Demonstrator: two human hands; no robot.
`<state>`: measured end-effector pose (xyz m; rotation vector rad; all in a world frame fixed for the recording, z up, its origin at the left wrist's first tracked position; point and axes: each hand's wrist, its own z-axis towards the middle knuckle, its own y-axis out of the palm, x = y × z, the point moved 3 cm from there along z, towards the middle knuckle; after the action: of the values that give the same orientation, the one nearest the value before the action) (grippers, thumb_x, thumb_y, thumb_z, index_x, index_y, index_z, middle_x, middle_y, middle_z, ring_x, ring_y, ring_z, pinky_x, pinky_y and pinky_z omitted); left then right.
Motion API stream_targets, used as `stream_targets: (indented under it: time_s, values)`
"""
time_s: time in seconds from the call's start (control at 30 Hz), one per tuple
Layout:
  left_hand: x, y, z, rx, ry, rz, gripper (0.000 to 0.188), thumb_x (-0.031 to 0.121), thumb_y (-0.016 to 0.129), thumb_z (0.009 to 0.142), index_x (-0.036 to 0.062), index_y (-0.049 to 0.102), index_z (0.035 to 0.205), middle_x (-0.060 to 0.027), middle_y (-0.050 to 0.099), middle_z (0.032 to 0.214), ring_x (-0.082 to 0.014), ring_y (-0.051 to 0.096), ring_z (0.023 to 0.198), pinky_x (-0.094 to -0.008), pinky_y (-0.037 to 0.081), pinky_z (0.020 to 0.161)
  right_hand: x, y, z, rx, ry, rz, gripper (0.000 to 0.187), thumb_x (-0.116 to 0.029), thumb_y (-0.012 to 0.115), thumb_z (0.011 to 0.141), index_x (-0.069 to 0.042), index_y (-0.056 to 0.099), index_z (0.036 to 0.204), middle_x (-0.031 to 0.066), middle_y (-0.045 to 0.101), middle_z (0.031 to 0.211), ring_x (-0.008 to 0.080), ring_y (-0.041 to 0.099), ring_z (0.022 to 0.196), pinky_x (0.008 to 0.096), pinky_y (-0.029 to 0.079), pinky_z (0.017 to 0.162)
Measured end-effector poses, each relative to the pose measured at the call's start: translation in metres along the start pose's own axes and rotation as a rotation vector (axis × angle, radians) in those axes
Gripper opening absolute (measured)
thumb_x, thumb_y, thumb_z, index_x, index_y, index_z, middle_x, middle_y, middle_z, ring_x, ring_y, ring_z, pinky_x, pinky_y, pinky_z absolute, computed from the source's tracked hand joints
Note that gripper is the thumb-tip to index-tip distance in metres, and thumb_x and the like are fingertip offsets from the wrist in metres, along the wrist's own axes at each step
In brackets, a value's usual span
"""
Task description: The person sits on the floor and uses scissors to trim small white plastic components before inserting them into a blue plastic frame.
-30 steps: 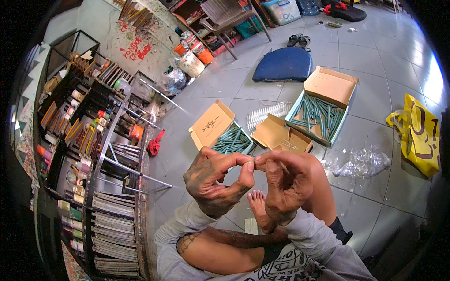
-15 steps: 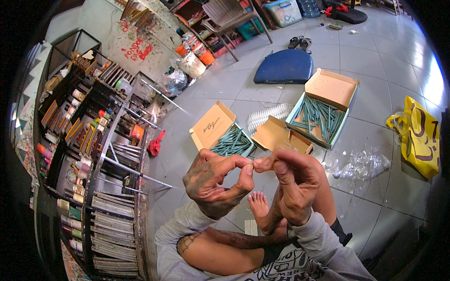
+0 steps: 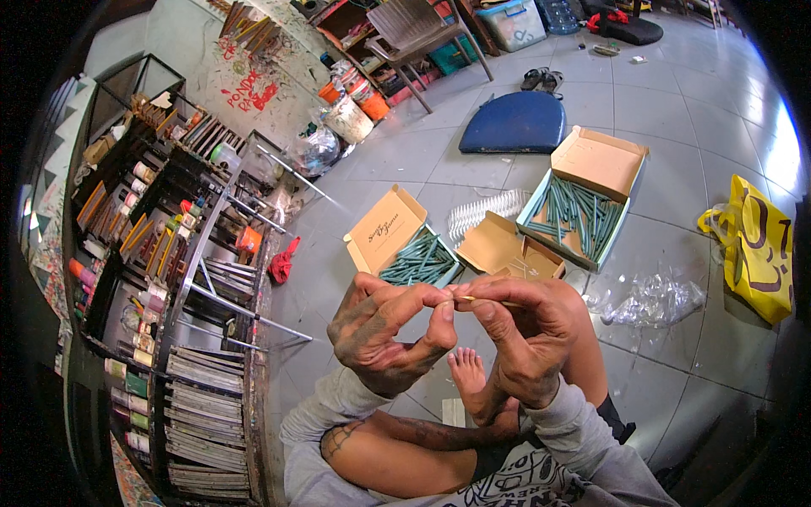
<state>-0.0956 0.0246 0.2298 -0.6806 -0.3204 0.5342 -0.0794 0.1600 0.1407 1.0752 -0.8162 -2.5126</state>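
Observation:
My left hand [image 3: 384, 329] and my right hand [image 3: 528, 338] meet fingertip to fingertip above my crossed legs. Between them they pinch a thin, yellowish stick-like piece [image 3: 470, 298], mostly hidden by the fingers; its exact kind cannot be made out. Just beyond the left hand, an open box [image 3: 384, 228] holds many slim dark-green sticks [image 3: 418, 260]. Farther right is a second open box [image 3: 598, 160] with more green sticks [image 3: 579, 211]. A small open brown carton [image 3: 490, 241] with a few thin pale slivers lies between the boxes.
Ridged clear plastic [image 3: 486, 211] lies behind the carton. Crumpled clear plastic [image 3: 650, 300] and a yellow bag [image 3: 756, 249] are on the right. A blue cushion [image 3: 514, 122] lies farther back. A cluttered rack [image 3: 203, 406] with a metal frame [image 3: 207, 237] stands on the left.
My right fingers have shifted and loosened slightly, with the thumb lower. A bit of the thin yellowish piece now shows between the fingertips. The left hand has hardly moved.

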Motion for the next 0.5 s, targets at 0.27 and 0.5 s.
stream_targets:
  time_s: [0.27,0.5]
  values:
    - [-0.0009,-0.0026,-0.0019,-0.008,0.001,0.005,0.027,0.004,0.080,0.068,0.0103,0.073,0.092,0.0013,0.070,0.083,-0.0161,0.056,0.069,-0.0273,0.047,0.063,0.0012,0.0006,0.0008,-0.029,0.063,-0.040,0.010,0.006,0.059,0.092,0.008,0.064,0.100,0.0187,0.069,0.095,0.0256,0.067,0.094,0.0351,0.054,0.085]
    - [-0.0010,-0.0021,-0.0015,-0.020,0.003,-0.003,0.025,0.005,0.080,0.069,0.0100,0.073,0.092,0.0014,0.070,0.083,-0.0161,0.056,0.068,-0.0274,0.048,0.063,0.0054,-0.0027,-0.0014,-0.024,0.027,-0.025,0.011,0.007,0.058,0.092,0.007,0.063,0.102,0.0186,0.069,0.097,0.0254,0.067,0.095,0.0356,0.055,0.086]
